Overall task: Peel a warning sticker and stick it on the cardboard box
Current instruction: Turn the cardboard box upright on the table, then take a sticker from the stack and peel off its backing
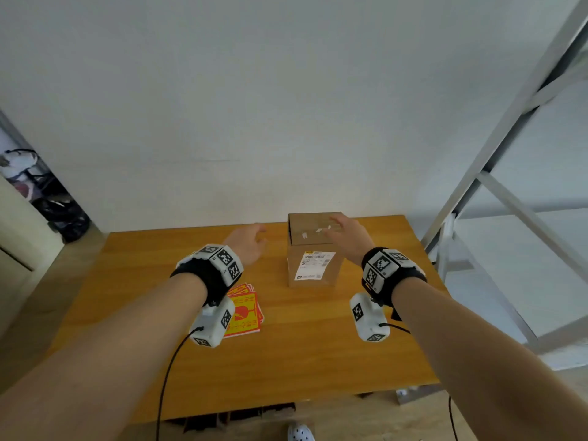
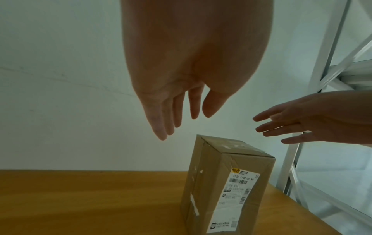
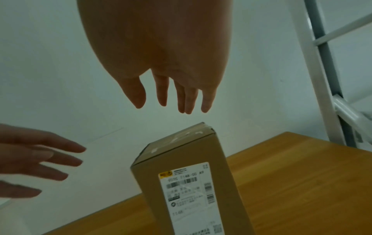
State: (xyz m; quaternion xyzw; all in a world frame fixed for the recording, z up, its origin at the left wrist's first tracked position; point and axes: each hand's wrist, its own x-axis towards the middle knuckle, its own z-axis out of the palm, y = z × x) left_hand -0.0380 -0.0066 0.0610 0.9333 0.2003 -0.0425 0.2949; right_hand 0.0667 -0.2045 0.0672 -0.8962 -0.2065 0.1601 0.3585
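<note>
A tall cardboard box [image 1: 313,249] [image 2: 227,182] [image 3: 187,174] stands upright near the table's far edge, a white shipping label [image 1: 315,265] on its near face. A stack of red and yellow warning stickers [image 1: 244,310] lies on the table, partly hidden under my left wrist. My left hand [image 1: 251,241] [image 2: 181,117] hovers left of the box, fingers straight, holding nothing. Above the box's top right floats my right hand [image 1: 345,232] [image 3: 173,101], fingers spread and empty.
The wooden table [image 1: 302,345] backs onto a white wall. A white metal shelf frame [image 1: 496,173] rises at the right. Dark bags [image 1: 60,211] lie on the floor at the left. A shoe [image 1: 300,432] shows below the table's near edge.
</note>
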